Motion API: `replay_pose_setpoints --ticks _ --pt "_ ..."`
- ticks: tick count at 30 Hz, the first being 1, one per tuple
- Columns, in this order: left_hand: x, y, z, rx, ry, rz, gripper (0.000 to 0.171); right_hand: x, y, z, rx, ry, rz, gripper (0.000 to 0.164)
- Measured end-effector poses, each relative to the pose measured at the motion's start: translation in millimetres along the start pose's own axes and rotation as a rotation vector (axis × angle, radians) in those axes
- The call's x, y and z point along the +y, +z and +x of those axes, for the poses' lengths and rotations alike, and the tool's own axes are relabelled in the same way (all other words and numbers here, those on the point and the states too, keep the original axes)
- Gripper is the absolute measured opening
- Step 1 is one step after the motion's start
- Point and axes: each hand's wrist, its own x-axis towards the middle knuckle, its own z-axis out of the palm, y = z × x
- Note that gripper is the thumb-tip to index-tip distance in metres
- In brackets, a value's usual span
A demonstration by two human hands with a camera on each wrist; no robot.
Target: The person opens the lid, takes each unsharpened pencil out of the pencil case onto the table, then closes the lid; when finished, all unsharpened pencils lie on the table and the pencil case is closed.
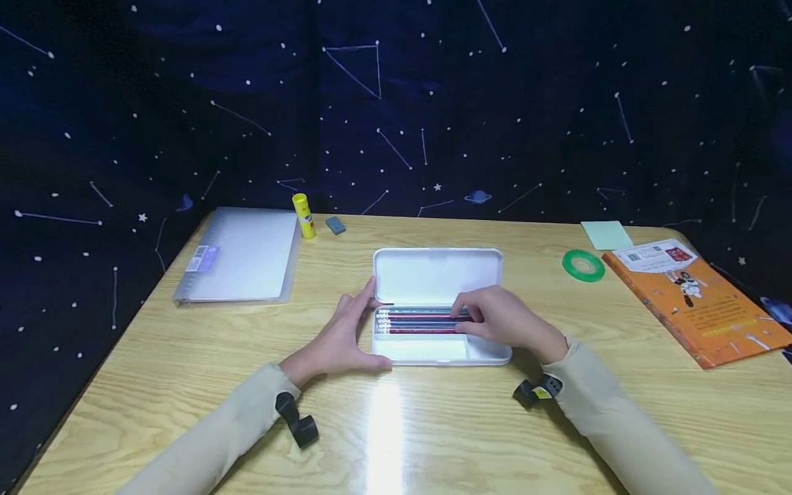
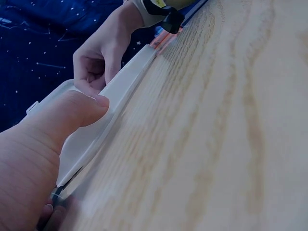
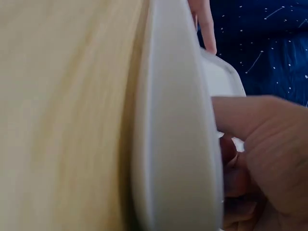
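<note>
The right hand [image 1: 504, 317] reaches into a white pencil case [image 1: 427, 349], its thumb and fingers bent round a row of pencils [image 1: 414, 322] near the right end of the row. The pencils lie side by side in the long back compartment, pale ends to the left; a shallow section shows in front of them. The left hand [image 1: 343, 337] is spread wide, gripping the left end of the case, with the thumb on the front edge and the fingers by the hinge side. The lid [image 1: 438, 275] is folded back, away from the person.

Beyond the hands, on the wooden desk [image 1: 470, 433], a clear folder [image 1: 247, 258] lies at the left, beside an upright yellow glue stick [image 1: 303, 216] and a small grey-blue eraser [image 1: 335, 225]. At the right are a green tape roll [image 1: 569, 267], pale green notepaper [image 1: 606, 235] and an orange book [image 1: 699, 302]. A dark blue starry cloth [image 1: 396, 117] hangs behind.
</note>
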Motion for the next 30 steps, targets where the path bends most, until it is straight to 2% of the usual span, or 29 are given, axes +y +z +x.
replay_pose_setpoints --ticks 3,7,13,22,30 --pt "0.0 0.2 0.6 0.006 -0.012 -0.001 0.14 1.1 3.7 1.1 0.011 -0.022 0.009 0.011" --pt "1.7 -0.6 -1.5 0.002 -0.025 -0.006 0.14 -0.1 8.2 2.2 -0.004 -0.006 0.041 0.009" --pt "2.3 -0.7 -2.6 -0.014 -0.038 -0.012 0.139 -5.6 10.3 1.9 -0.027 0.043 -0.014 0.013" --pt "2.4 -0.3 -1.7 -0.009 -0.033 -0.012 0.139 -0.8 8.4 2.9 -0.031 0.021 0.049 0.009" --pt "2.9 0.9 0.9 -0.006 -0.015 -0.013 0.139 -1.4 5.4 0.5 -0.04 -0.007 -0.005 0.007"
